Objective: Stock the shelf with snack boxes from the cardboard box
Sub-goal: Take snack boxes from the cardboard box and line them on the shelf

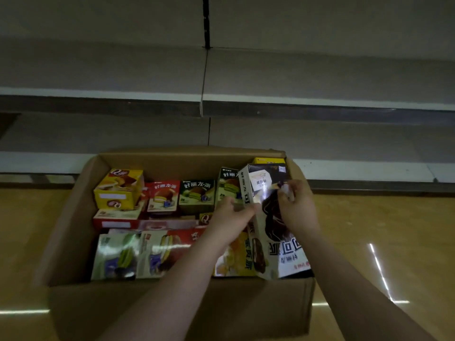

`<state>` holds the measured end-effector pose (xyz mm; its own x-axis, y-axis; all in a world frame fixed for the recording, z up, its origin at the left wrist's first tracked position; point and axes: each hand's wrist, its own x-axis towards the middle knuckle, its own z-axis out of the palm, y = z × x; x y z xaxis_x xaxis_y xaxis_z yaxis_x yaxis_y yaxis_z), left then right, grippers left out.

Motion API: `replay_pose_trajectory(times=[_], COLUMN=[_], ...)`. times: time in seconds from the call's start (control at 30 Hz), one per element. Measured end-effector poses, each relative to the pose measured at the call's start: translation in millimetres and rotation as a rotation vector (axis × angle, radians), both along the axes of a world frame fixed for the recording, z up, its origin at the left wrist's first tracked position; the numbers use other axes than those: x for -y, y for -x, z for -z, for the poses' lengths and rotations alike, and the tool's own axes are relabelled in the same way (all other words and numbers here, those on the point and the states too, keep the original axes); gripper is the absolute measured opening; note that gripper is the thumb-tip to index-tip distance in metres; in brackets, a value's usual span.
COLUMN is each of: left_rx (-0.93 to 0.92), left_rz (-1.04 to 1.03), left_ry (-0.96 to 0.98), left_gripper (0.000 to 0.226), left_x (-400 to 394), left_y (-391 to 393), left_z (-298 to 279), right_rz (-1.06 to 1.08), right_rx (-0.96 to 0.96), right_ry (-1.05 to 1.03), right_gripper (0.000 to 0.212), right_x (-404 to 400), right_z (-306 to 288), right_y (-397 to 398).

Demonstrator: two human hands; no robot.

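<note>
Hands meet at frame centre-right, over open carton (73,217) w/ snack boxes. Left hand (230,212) & right hand (296,205) both grip tall dark box (273,225), fingers curled on its edges. Looks light, stiff, glossy: hold by sides. Shelf (320,77) bare, upper frame.

The cardboard box (73,217) (snack boxes (162,195) inside) sits on the floor (381,230) before the shelf (344,104).
</note>
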<state>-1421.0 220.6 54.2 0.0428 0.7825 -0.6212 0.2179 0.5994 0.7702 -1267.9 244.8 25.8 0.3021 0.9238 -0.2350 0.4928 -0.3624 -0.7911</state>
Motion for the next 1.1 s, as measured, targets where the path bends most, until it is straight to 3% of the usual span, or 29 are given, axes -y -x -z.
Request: replay_pose_trajectory(times=[0.1, 0.23, 0.4, 0.5, 0.6, 0.67, 0.7, 0.83, 0.93, 1.0, 1.1], left_rx=[0.043, 0.041, 0.19, 0.448, 0.672, 0.694, 0.693, 0.524, 0.341, 0.426, 0.613], left_rz=[0.049, 0.039, -0.239, -0.51, -0.659, -0.639, -0.604, -0.432, -0.551, -0.71, -0.774], left_ry=[-0.055, -0.126, -0.081, -0.128, -0.193, -0.167, -0.14, -0.034, -0.069, -0.049, 0.012], left_gripper=[0.041, 0.052, 0.053, 0.048, 0.071, 0.071, 0.07, 0.069, 0.069, 0.075, 0.086], left_x=[-8, -11, -14, -18, -11, 1, 7, 26, 37, 40, 37], left_y=[-15, -22, 8, 43, 69, 77, 81, 114, 146, 167, 186], left_z=[34, 52, 44, 29, 19, 17, 16, 20, 25, 24, 18], right_rz=[0.022, 0.024, -0.037, -0.121, -0.112, -0.062, -0.039, 0.015, -0.112, -0.291, -0.747], right_rx=[-0.062, 0.01, -0.289, -0.346, -0.72, -1.02, -1.08, -0.95, -0.814, -0.609, -0.107], right_ry=[-0.129, -0.225, -0.007, 0.053, 0.13, 0.26, 0.293, 0.136, -0.055, -0.209, -0.582], right_gripper=[0.035, 0.028, 0.048, 0.055, 0.049, 0.051, 0.048, 0.032, 0.043, 0.06, 0.056], right_x=[-3, 4, 2, 2, 9, 10, 10, -4, -18, -23, -18], right_z=[25, 30, 8, -8, -13, -13, -13, -24, -42, -49, -64], right_y=[1, 5, 0, 1, 15, 33, 42, 60, 53, 47, 50])
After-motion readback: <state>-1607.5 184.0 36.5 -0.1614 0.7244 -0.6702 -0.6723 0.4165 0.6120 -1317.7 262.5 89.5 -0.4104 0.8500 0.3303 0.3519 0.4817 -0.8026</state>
